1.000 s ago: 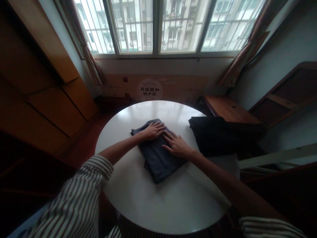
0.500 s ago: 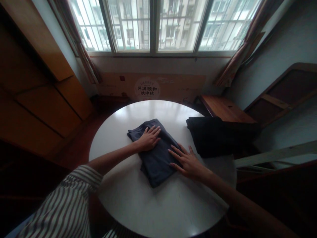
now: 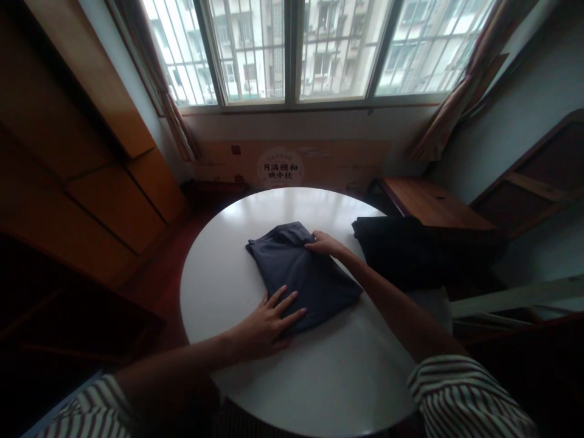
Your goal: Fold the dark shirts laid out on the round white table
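Observation:
A dark grey-blue garment (image 3: 310, 274) lies folded on the round white table (image 3: 219, 286), with what looks like a waistband at its far end. My left hand (image 3: 269, 322) rests over its near left edge, fingers spread and palm down. At the far right edge, my right hand (image 3: 326, 243) pinches the cloth between thumb and fingers. The fabric near that grip is slightly creased. Its near right corner spreads out toward the right side of the table.
Black folded cloth (image 3: 392, 249) lies at the table's right edge. Beyond it stands a wooden bench (image 3: 438, 201). A barred window (image 3: 292, 55) is at the back, and wooden cabinets (image 3: 114, 201) stand on the left.
My left hand has moved from the garment's upper part to its near left edge. My right hand has gone to the far right edge and gripped it. The garment now spreads wider to the right.

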Motion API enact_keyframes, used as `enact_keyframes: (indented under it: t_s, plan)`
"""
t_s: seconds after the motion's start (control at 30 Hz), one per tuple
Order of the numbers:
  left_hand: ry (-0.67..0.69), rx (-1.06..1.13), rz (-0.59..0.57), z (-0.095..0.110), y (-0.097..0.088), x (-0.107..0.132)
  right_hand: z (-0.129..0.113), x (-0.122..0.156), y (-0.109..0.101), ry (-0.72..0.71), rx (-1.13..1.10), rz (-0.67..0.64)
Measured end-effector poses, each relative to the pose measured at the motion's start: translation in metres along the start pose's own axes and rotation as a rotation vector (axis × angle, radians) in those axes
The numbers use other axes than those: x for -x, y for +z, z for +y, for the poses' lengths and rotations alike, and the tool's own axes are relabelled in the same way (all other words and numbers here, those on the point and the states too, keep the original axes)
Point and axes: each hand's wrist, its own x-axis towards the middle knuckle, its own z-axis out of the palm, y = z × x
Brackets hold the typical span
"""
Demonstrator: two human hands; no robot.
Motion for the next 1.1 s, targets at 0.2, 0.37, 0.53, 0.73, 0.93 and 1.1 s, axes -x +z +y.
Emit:
enact_keyframes:
  t_s: [0.2,0.37,0.53,0.73,0.93,1.1]
  plan:
    - [0.212,-0.078,0.046,-0.031,-0.013,0.014,0.018,0.043,0.005,0.063,0.033,0.092]
    - [0.344,-0.187,0.149,-0.040,-0.022,0.034,0.041,0.120,0.016,-0.400,0.062,0.332]
    - [0.388,-0.285,0.195,-0.039,-0.020,0.031,0.071,0.179,0.036,-0.821,0.056,0.137]
    - [0.406,-0.151,0.341,-0.036,-0.002,0.008,0.085,0.190,0.062,-0.882,-0.019,0.339]
    - [0.119,0.535,0.263,-0.038,-0.011,0.028,0.075,0.216,0.053,-0.721,-0.239,0.459]
    - [-0.278,1.043,0.363,-0.043,-0.026,0.015,0.057,0.199,0.039,-0.370,-0.589,0.409]
